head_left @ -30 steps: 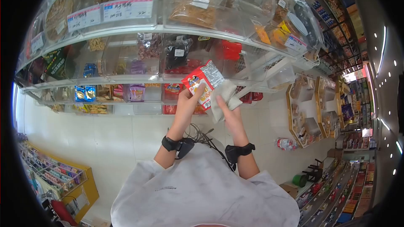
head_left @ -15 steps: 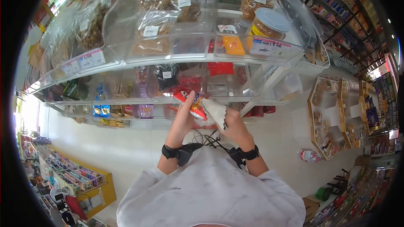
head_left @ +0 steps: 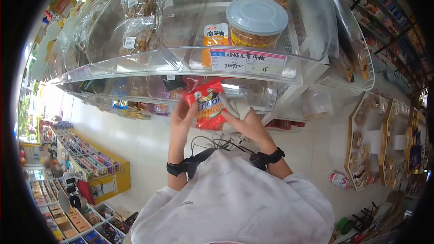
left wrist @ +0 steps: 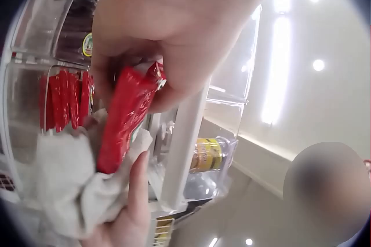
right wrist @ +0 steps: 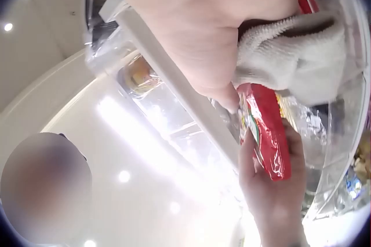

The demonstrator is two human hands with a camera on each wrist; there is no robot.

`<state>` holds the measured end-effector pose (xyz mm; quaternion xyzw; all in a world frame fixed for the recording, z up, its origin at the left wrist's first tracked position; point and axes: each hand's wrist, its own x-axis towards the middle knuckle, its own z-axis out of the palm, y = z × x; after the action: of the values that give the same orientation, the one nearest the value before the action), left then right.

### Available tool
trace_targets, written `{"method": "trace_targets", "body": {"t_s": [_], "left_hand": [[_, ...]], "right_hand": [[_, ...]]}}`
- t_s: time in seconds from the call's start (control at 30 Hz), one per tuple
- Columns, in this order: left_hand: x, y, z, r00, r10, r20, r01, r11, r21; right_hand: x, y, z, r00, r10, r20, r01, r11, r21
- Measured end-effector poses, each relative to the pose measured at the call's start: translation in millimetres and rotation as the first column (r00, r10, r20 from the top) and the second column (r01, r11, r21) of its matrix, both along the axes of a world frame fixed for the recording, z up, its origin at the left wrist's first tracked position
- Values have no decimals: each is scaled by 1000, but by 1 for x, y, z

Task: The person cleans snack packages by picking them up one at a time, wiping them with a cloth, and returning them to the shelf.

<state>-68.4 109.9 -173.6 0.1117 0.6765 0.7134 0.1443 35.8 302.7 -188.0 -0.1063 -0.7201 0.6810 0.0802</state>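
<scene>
And here's the red packet (head_left: pixel 209 105), held up between the two hands in front of the shelf unit, printed face towards the wearer. The left hand (head_left: pixel 182 119) has it by the left edge, thumb and fingers closed round it with the packet filling the gap; the head view blurs those fingertips, but the right wrist view shows them on either side of it. Over to the right hand (head_left: pixel 246 125): its fingers are curled on a pale cloth (head_left: pixel 237 107), bunched against the packet's right side, and its thumb reaches across to the front.

Above them sits a clear bin (head_left: pixel 185 58) with a price label (head_left: pixel 247 62) along its front. In it, an orange-and-white pouch (head_left: pixel 214 40) stands beside a lidded tub (head_left: pixel 257 23) (quite the big one, next to that pouch). Bagged goods (head_left: pixel 135 34) fill the bin to the left.

Down at the wrists, dark bands (head_left: pixel 271 156) with loose cables (head_left: pixel 219 143) between them, just above the white shirt (head_left: pixel 235 199). Off to the right, a clear bottle (head_left: pixel 339 180) lies on the pale floor (head_left: pixel 307 153).
</scene>
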Motion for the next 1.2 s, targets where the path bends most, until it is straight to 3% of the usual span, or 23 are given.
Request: {"method": "trace_targets", "body": {"t_s": [0.1, 0.13, 0.2, 0.27, 0.47, 0.67, 0.77, 0.87, 0.97, 1.0, 1.07, 1.1, 1.17, 1.2], "left_hand": [[-2, -18, 2, 991, 111, 80, -102, 989, -106], [-4, -28, 0, 988, 69, 141, -52, 992, -118], [-4, -43, -6, 965, -15, 262, 49, 991, -124], [3, -43, -14, 955, -64, 289, 102, 988, -119], [-3, -44, -48, 841, -235, 488, 365, 911, -191], [-39, -57, -123, 716, -260, 648, 410, 908, -89], [-68, -73, -176, 697, -223, 681, 339, 940, -39], [-92, -75, -218, 736, -103, 669, 213, 974, -83], [-108, -80, -259, 841, 29, 541, 164, 938, -306], [-116, -78, -272, 889, 23, 457, 183, 898, -400], [-134, -70, -298, 960, -23, 277, 183, 804, -566], [-146, -73, -320, 989, -132, 72, 146, 727, -671], [-170, -84, -366, 872, -382, -306, -28, 586, -810], [-172, -82, -376, 723, -330, -607, -215, 727, -652]], "right_hand": [[-9, 29, -7, 993, -112, 32, 111, 994, 13], [-12, 42, -12, 995, -93, 30, 88, 988, 126], [-16, 57, -19, 993, -84, 83, 68, 981, 181], [-19, 62, -28, 994, -82, 67, 64, 971, 230], [-40, 68, -47, 961, -106, 255, -31, 875, 483], [-48, 72, -75, 953, -238, 189, 118, 863, 492], [-52, 63, -74, 900, -373, 227, 193, 806, 560], [-46, 48, -47, 926, -302, 228, 91, 762, 642], [-40, 35, -45, 941, -329, 81, 195, 721, 665], [-37, 26, -36, 914, -392, -102, 372, 711, 597], [-20, 11, -8, 884, -443, -147, 457, 758, 465], [-11, 3, 1, 868, -467, -171, 494, 773, 397], [9, -15, -2, 840, -533, -101, 538, 793, 286], [18, -27, -3, 823, -564, -63, 562, 795, 229]]}}
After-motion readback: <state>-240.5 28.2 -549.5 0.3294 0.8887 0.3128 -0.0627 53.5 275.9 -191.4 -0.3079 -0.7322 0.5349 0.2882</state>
